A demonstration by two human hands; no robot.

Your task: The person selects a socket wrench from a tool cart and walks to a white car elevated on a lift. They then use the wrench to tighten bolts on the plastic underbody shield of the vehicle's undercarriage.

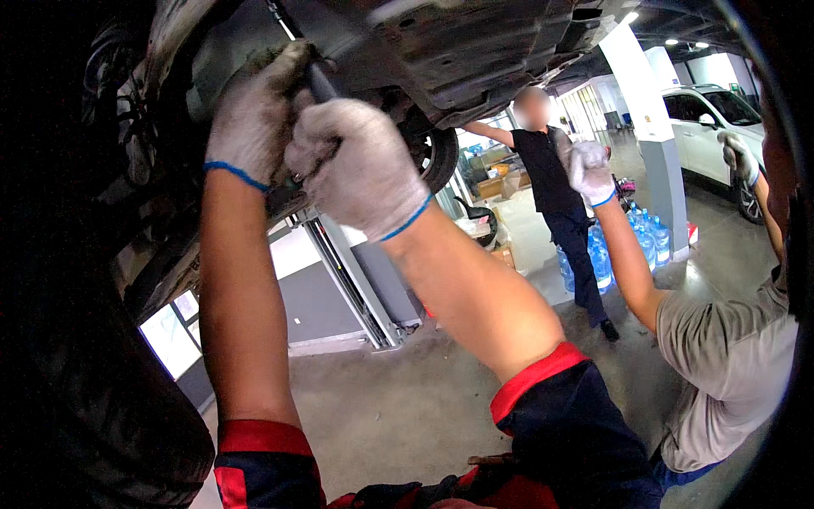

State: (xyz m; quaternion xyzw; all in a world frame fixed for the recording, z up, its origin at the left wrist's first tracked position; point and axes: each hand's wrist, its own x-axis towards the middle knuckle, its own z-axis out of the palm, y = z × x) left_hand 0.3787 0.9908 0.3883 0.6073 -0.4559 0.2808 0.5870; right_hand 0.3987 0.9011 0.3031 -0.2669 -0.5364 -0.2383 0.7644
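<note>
Both my hands wear grimy white knit gloves with blue cuffs and are raised to the underside of a lifted car (458, 42). My left hand (254, 114) and my right hand (360, 165) are both closed around the dark handle of a long tool (320, 82) whose thin metal shaft (280, 17) runs up toward the underbody. The right hand sits just below and in front of the left. The tool's working end is hidden at the top edge.
A car wheel (434, 153) hangs behind my hands, and a dark tyre (76, 399) fills the lower left. A gloved co-worker in a grey shirt (729, 356) reaches up at right. Another person in black (564, 195) stands by blue water bottles (600, 259), a pillar (657, 127) and a white car (712, 127).
</note>
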